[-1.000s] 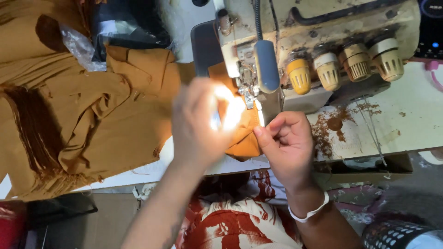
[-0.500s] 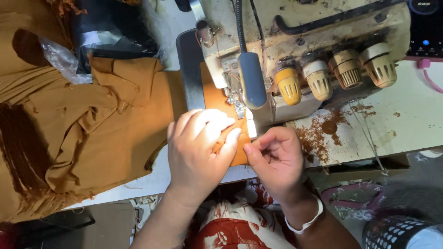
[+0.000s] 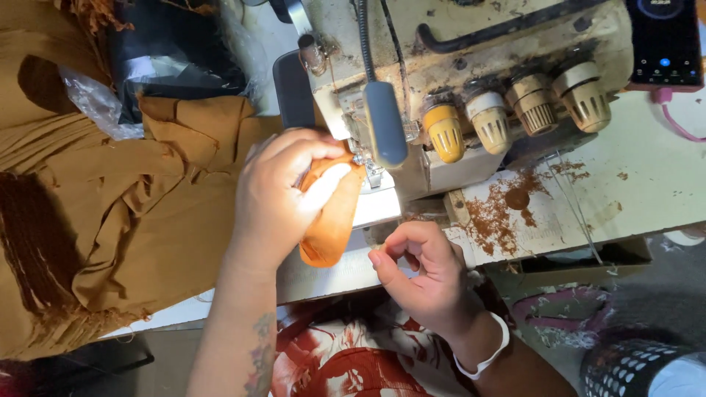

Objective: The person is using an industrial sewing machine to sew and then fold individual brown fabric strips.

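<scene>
Both your hands sit just in front of the sewing machine: your left hand grips a folded orange cloth at its needle, your right hand curled loosely, holding nothing visible

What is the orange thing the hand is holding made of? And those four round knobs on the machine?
The orange piece under the left hand looks like soft woven cloth: matte, folding and creasing. The four knobs seem to be hard plastic, yellow and cream, with ribbed edges and a dull shine. The sewing machine body looks like painted metal, chipped and grimy.
</scene>
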